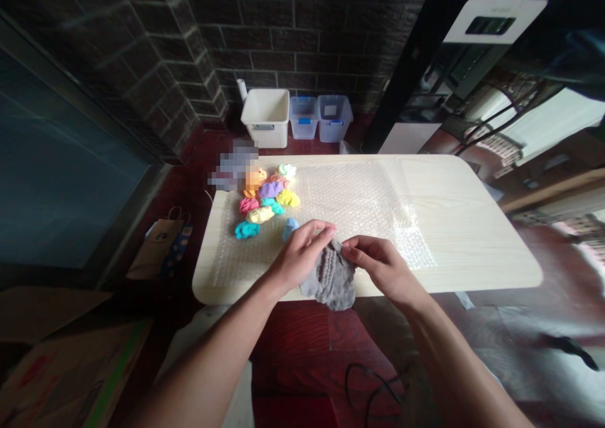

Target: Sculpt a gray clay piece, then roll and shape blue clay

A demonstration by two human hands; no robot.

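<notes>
A flattened sheet of grey clay (331,281) hangs over the near edge of the table, its surface marked with rows of small dimples. My left hand (302,251) pinches its upper left edge, fingers closed on it. My right hand (378,261) pinches the upper right edge the same way. Under the clay lies a sheet of bubble wrap (359,201) spread over the light wooden table (472,226). A small blue clay lump (289,228) sits just beyond my left hand.
Several lumps of coloured clay (267,201) are grouped at the table's far left. A white bin (266,117) and two clear boxes (320,117) stand by the brick wall. A paper bag (158,245) is on the floor at left, a black cable (368,390) below.
</notes>
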